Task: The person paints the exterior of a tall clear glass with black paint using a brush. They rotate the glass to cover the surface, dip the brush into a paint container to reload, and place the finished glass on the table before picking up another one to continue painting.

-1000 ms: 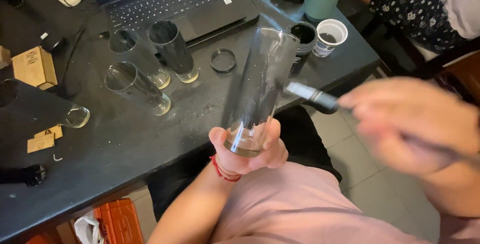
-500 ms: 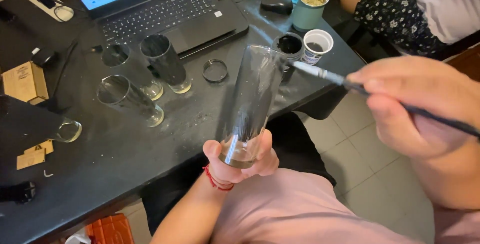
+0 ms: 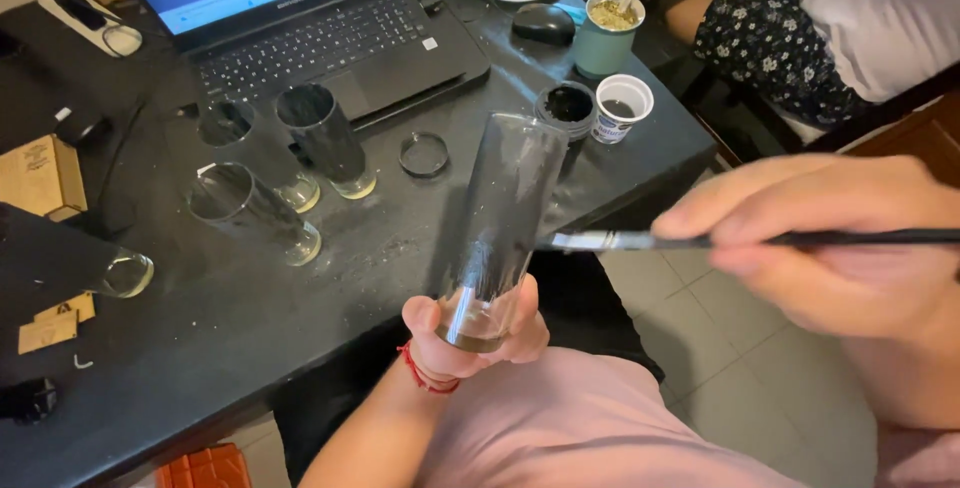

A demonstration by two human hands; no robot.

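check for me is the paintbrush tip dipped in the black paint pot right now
No, the paintbrush tip rests against the side of the tall glass held in the left hand, away from the black paint pot on the table.

Three glasses (image 3: 300,163) stand on the table (image 3: 200,348) before the laptop (image 3: 310,28).

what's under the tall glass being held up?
The left hand grips the tall glass around its base, thumb and fingers wrapped round. Beneath that: the wrist with a red string bracelet and a pink-clothed lap. The hand's grip covers the glass's underside.
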